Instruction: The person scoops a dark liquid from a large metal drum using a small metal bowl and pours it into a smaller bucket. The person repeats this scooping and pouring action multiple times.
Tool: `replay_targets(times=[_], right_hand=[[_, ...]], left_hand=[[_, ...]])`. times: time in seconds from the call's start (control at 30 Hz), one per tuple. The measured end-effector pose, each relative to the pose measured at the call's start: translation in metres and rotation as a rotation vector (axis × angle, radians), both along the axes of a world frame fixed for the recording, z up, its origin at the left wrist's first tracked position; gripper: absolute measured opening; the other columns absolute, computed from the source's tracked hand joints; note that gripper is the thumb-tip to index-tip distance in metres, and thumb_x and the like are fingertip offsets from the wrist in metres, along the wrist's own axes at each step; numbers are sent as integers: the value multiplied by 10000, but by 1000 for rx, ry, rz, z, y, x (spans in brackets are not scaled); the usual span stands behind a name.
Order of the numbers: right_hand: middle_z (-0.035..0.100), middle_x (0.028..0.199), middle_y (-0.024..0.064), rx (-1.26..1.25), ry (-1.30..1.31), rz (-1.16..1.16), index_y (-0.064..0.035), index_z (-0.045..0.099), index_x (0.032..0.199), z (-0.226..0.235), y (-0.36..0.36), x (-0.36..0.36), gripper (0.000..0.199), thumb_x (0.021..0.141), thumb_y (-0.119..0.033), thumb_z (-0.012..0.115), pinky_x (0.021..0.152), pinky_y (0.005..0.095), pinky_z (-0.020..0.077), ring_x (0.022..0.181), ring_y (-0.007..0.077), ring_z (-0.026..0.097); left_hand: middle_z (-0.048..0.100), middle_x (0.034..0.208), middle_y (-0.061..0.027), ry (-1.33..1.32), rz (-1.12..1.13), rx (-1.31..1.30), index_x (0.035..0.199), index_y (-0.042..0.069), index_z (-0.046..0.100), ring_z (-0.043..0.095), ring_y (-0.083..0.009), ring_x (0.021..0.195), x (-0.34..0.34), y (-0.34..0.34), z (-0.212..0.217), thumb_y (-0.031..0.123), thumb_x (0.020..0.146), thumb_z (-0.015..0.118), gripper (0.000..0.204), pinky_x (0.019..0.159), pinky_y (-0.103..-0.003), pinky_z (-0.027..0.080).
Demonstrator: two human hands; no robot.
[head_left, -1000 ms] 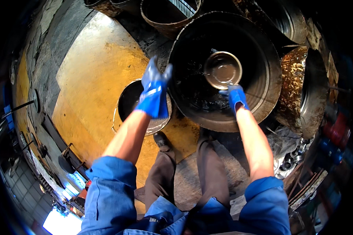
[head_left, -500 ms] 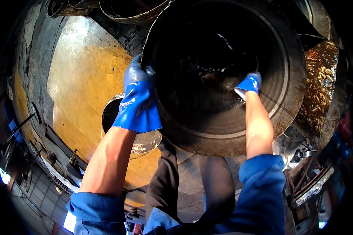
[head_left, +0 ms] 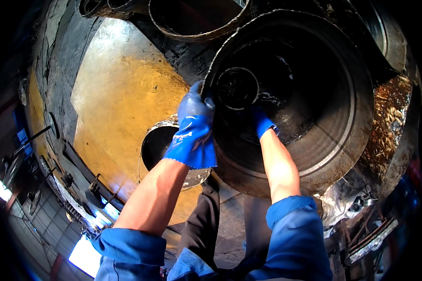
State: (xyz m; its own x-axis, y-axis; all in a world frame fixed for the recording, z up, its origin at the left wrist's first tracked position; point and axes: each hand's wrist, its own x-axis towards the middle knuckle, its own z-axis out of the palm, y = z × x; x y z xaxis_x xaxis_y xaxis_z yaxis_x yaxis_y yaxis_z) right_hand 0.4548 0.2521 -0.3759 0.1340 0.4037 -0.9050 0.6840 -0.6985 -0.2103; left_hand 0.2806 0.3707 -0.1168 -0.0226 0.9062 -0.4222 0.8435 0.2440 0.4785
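Note:
A large, dark drum (head_left: 335, 157), blackened inside, leans open toward me. My left hand (head_left: 196, 105), in a blue rubber glove, is closed over the drum's left rim, thumb and fingers on either side. Deep inside the drum is my right hand (head_left: 262, 121), also gloved in blue, its fingers mostly lost in shadow. Right at those fingers is a round, dark can (head_left: 257, 89) with a thin bright rim; the hand appears closed on its near edge. Wet, shiny patches glint at the drum's bottom. Below my left forearm stands a smaller bucket (head_left: 160, 145) with a wire handle.
A worn yellow metal sheet (head_left: 122, 79) covers the floor at left. Another round container (head_left: 199, 37) stands beyond the drum, with smaller cans (head_left: 103, 11) farther left. At right lies a rusty-brown, glistening heap (head_left: 388, 117). Rods and metal parts (head_left: 94, 196) line the lower left.
My right hand has moved left inside the drum, and the can's round mouth now shows. The drum and my left hand, still on its rim, appear farther right and lower in view.

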Motion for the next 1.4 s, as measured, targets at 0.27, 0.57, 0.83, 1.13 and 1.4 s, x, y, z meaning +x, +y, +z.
replay_targets(times=[0.27, 0.57, 0.83, 1.13, 1.4], right_hand=[[705, 952, 126, -84, 196, -487, -52, 584, 1220, 143, 22, 15, 415, 950, -364, 544, 625, 329, 492, 716, 195, 620], [690, 933, 150, 134, 352, -976, 23, 574, 1147, 351, 49, 97, 295, 962, -204, 541, 583, 344, 573, 595, 218, 654], [688, 823, 99, 161, 373, -911, -71, 590, 1140, 421, 170, 79, 298, 903, -240, 653, 594, 387, 586, 555, 209, 638], [641, 989, 135, 407, 304, -478, 41, 549, 1124, 368, 294, 34, 316, 973, -224, 468, 737, 344, 579, 745, 197, 645], [694, 868, 193, 676, -294, -157, -10, 643, 1011, 292, 352, 37, 320, 883, -294, 574, 737, 397, 549, 822, 308, 693]], left_hand=[[660, 1074, -215, 21, 29, -78, 1240, 103, 575, 630, -380, 999, -18, 10, 26, 147, 836, 606, 408, 858, -447, 507], [675, 1021, -199, -92, 41, -51, 1196, 109, 592, 651, -377, 919, -17, 4, 11, 146, 800, 630, 399, 811, -459, 522], [675, 1011, -194, -75, 49, -67, 1227, 144, 570, 646, -393, 910, -19, 0, 8, 135, 795, 625, 435, 799, -472, 520], [667, 1031, -196, -155, 50, 59, 1192, 131, 581, 648, -382, 895, -18, 2, 5, 112, 771, 637, 426, 785, -463, 524], [666, 1040, -189, -202, 61, 58, 1199, 122, 578, 642, -365, 938, -10, 2, 4, 103, 774, 641, 431, 817, -443, 517]])
